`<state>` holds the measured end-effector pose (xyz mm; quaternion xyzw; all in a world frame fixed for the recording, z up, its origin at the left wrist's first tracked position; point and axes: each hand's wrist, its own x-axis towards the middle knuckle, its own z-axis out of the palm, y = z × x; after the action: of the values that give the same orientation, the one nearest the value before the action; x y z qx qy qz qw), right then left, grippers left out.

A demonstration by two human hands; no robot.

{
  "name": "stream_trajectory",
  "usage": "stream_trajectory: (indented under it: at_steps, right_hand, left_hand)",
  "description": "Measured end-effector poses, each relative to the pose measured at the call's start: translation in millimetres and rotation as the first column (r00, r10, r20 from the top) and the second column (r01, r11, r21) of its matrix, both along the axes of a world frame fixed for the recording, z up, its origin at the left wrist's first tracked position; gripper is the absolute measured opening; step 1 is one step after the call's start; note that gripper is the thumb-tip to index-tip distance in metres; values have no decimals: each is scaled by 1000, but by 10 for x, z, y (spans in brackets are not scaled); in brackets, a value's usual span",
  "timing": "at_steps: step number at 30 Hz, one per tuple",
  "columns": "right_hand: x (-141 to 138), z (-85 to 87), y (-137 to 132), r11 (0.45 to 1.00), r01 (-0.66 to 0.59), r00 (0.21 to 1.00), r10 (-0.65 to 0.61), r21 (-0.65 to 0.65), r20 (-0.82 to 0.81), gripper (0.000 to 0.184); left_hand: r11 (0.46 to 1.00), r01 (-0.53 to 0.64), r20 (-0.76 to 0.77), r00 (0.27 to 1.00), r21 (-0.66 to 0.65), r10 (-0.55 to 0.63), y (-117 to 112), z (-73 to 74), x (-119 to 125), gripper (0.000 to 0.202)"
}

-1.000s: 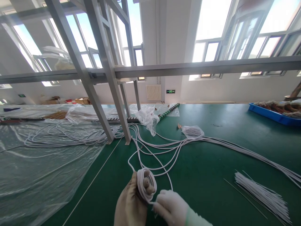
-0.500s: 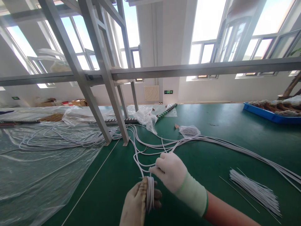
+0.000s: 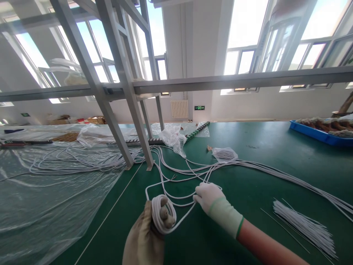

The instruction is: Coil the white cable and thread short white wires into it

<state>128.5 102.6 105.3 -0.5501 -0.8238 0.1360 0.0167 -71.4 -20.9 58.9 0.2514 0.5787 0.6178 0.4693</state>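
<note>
A coil of white cable (image 3: 157, 217) is wound around the fingers of my left hand (image 3: 143, 235), which wears a soiled glove and is closed on it. From the bottom of the coil a single strand runs up to my right hand (image 3: 211, 200). That hand, in a cleaner white glove with a green-edged cuff, pinches the cable to the right of the coil; its fingertips are partly hidden. Loose loops of the same cable (image 3: 179, 203) lie on the green table (image 3: 248, 228) just beyond both hands. A stripped cable end with thin wires (image 3: 173, 177) shows above the coil.
Metal frame legs (image 3: 142, 136) stand on the table at left, near plastic sheeting (image 3: 55, 206). A bundle of white ties (image 3: 305, 228) lies at right. Long cables (image 3: 275, 171) run across to the right edge. Farther back are a small plastic bag (image 3: 224, 154) and a blue tray (image 3: 321, 136).
My left hand has turned and moved left, so the coil now faces me as a ring. My right hand has shifted right, drawing out a length of cable between the hands.
</note>
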Motion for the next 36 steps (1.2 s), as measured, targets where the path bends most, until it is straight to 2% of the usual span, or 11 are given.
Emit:
stream_trajectory:
  at_steps: [3,7,11,13,16,18,21,24,27,32,36]
  right_hand:
    - [50,-85,-1,999,27,1000,-27,-37,-3,12]
    - [102,-126,64,998,54,997,-55,-21,-45,16]
    - [68,-145,105,998,65,995,-64,9,-77,17]
    - [11,-121,109,997,58,994,-53,49,-98,19]
    - [-87,-24,80,988,47,988,-24,146,-151,23]
    - [-139,55,16,978,40,981,2,206,-196,26]
    - [-186,137,-161,967,8,965,60,257,-256,27]
    - [-210,158,-387,955,-66,942,155,289,-298,25]
    - [-225,117,-602,938,-157,922,251,308,-295,23]
    - [-229,-207,-902,917,-232,899,330,326,-288,16]
    - [-157,-569,-1018,928,-264,906,332,264,-261,14]
  left_hand:
    - [995,-77,-83,994,-57,72,15,51,-47,34]
    - [989,-102,-60,994,-106,96,50,76,97,40]
    - [992,64,-14,998,-106,-66,2,170,247,35]
    - [975,193,68,980,-113,-187,-8,264,316,34]
    - [896,418,326,877,-151,-354,37,376,400,31]
    - [872,465,467,812,-154,-350,83,390,426,25]
    - [897,394,451,850,-201,-273,136,355,431,21]
    - [898,278,252,947,-342,-198,162,345,443,18]
    - [900,165,105,985,-403,-134,160,385,467,15]
    - [948,85,-3,996,-307,-90,81,376,390,27]
    - [989,98,-92,990,-108,-108,67,111,240,29]
